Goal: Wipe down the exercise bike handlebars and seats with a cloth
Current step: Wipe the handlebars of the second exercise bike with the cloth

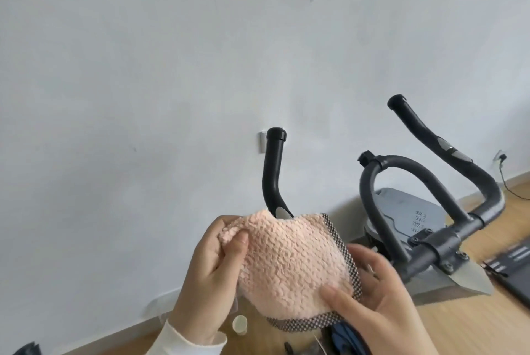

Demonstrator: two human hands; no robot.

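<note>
A pale grey wall (pixel 172 67) fills most of the view, meeting a wood floor (pixel 459 326) along the bottom. One set of black handlebars (pixel 447 242) stands at right of centre, with two upswept horns and one loop. The left horn (pixel 274 173) rises at the handlebars' left end, the right horn (pixel 424 130) at their right end, and the loop (pixel 401 171) arches between them.

One pink, nubbly cloth (pixel 286 260) with a dotted dark trim is held up in front of the foot of the left horn; whether it touches the horn cannot be told. Two hands hold it. The left hand (pixel 212 274), in a white sleeve (pixel 186 340), pinches the cloth's upper left edge between thumb and fingers. The right hand (pixel 381 297) grips its lower right edge, thumb on the front and fingers behind.

Behind the loop sits one grey cover (pixel 415 217) with printed characters. Below the cloth, left of the handlebars, one small white cap (pixel 239 324) lies on the floor. Far right of the handlebars, one plug (pixel 501 157) sits in the wall with a cable trailing down.
</note>
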